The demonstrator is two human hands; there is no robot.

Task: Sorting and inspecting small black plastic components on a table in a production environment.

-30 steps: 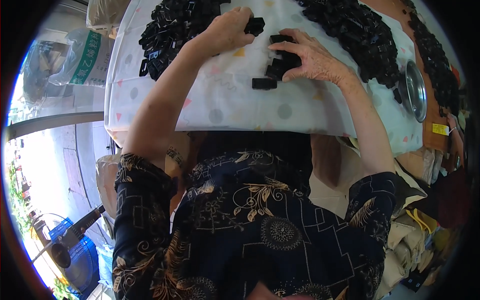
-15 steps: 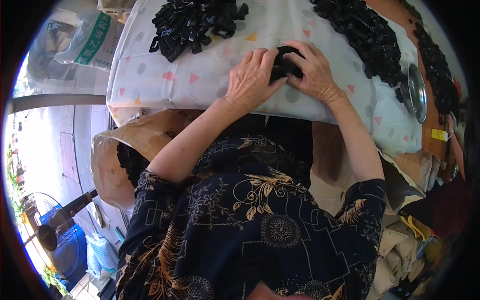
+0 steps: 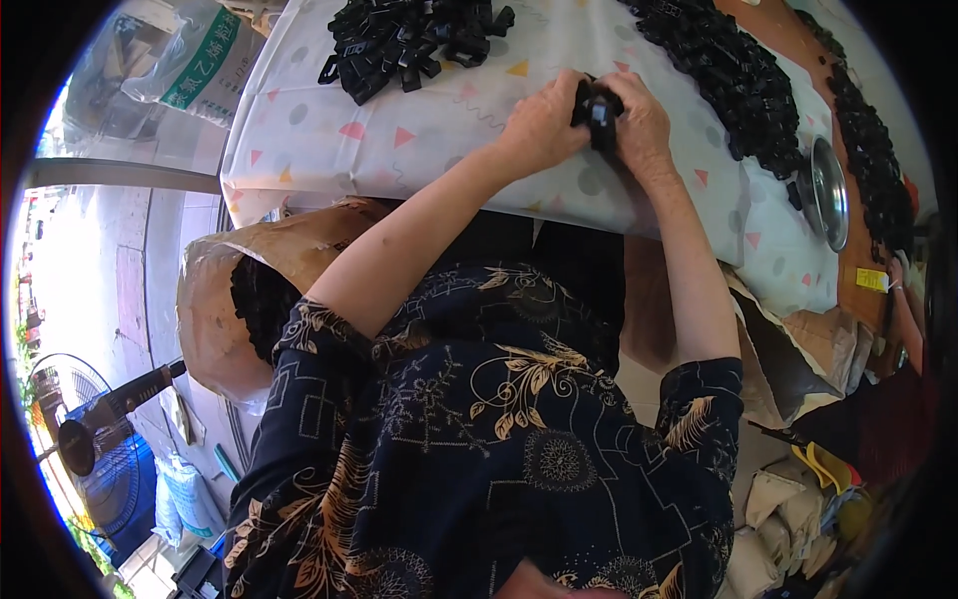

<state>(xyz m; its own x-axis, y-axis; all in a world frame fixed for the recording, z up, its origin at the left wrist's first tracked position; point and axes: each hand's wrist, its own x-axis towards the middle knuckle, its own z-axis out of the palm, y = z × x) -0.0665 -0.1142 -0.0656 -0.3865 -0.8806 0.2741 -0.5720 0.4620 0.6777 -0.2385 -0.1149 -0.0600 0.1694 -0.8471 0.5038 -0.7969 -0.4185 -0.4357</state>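
Observation:
Both of my hands are closed around a small black plastic part [image 3: 601,112] above the white patterned tablecloth [image 3: 329,150]. My left hand [image 3: 544,125] grips its left side, and my right hand [image 3: 642,128] holds it from the right. Fingers hide much of the part, so I cannot tell its full shape or whether it is more than one piece. Beyond my left hand lies a heap of black plastic clips [image 3: 399,45]. A longer heap of similar black pieces [image 3: 723,75] stretches along the right side of the table.
A shiny metal bowl [image 3: 828,195] leans at the right edge. Past it, a brown table [image 3: 860,255] bears more black pieces [image 3: 870,150], with another person's hand [image 3: 896,272] beside it. A paper sack [image 3: 215,299] with black contents stands below the table's left. A fan [image 3: 85,429] stands lower left.
My hands have shifted slightly right and away from me, and the black part between them has been turned. The view has moved a little too.

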